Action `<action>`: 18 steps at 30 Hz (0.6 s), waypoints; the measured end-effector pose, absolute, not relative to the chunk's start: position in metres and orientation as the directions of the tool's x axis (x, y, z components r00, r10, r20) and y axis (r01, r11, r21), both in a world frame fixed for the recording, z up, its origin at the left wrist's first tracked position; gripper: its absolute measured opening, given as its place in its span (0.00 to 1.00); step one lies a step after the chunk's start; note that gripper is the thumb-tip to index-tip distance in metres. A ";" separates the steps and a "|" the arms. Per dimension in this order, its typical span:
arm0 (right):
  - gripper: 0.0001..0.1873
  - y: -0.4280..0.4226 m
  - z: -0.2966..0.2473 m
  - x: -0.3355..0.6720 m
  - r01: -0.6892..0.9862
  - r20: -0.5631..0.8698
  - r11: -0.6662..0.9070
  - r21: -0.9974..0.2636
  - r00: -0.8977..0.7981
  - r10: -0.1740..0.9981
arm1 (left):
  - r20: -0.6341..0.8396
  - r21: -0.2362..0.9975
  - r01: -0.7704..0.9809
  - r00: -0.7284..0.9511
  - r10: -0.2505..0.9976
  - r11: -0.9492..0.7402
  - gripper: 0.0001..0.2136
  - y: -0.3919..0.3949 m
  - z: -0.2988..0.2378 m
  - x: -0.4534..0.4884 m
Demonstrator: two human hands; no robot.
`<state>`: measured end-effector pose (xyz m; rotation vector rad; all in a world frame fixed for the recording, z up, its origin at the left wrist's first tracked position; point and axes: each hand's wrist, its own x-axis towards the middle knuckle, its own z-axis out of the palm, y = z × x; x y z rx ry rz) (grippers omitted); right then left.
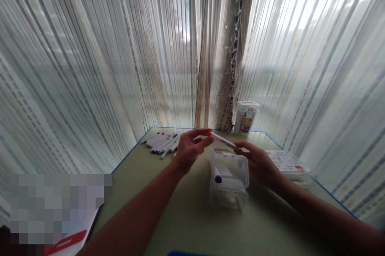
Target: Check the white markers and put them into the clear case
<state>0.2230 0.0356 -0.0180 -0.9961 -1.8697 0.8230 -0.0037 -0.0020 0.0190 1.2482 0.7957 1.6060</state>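
A white marker (pixel 223 140) with an orange cap end is held in the air between my two hands. My left hand (pixel 191 146) pinches its orange end between thumb and fingers. At the other end, the fingertips of my right hand (pixel 255 162) close on the white barrel. Just below stands a clear plastic box (pixel 229 198) with its lid raised. A marker with a purple end (pixel 218 178) lies inside it. Several white markers with coloured caps (pixel 164 143) lie in a loose group beyond my left hand.
A clear case with a printed label (pixel 245 119) stands upright at the table's back right. Another flat case (pixel 288 166) lies behind my right wrist. Striped sheer curtains (pixel 168 47) hang around the green table (pixel 186 216). A blurred-out object with a red stripe (pixel 70 242) is at lower left.
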 end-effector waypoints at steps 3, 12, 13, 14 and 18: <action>0.19 0.036 -0.018 0.223 0.319 0.352 0.457 -0.831 -0.335 0.874 | 0.364 0.890 -0.280 -0.038 0.931 -0.359 0.15 -0.002 0.020 -0.003; 0.19 0.035 -0.018 0.222 0.339 0.360 0.462 -0.820 -0.323 0.875 | 0.369 0.893 -0.243 -0.089 0.925 -0.379 0.14 -0.001 0.020 -0.003; 0.19 0.035 -0.017 0.222 0.341 0.369 0.468 -0.815 -0.317 0.873 | 0.365 0.894 -0.234 -0.108 0.925 -0.381 0.14 -0.001 0.020 -0.003; 0.19 0.035 -0.017 0.221 0.343 0.381 0.476 -0.810 -0.310 0.871 | 0.359 0.897 -0.225 -0.128 0.924 -0.380 0.14 0.000 0.020 -0.003; 0.19 0.032 -0.013 0.221 0.378 0.406 0.495 -0.782 -0.294 0.865 | 0.335 0.909 -0.195 -0.184 0.924 -0.368 0.14 0.001 0.020 -0.003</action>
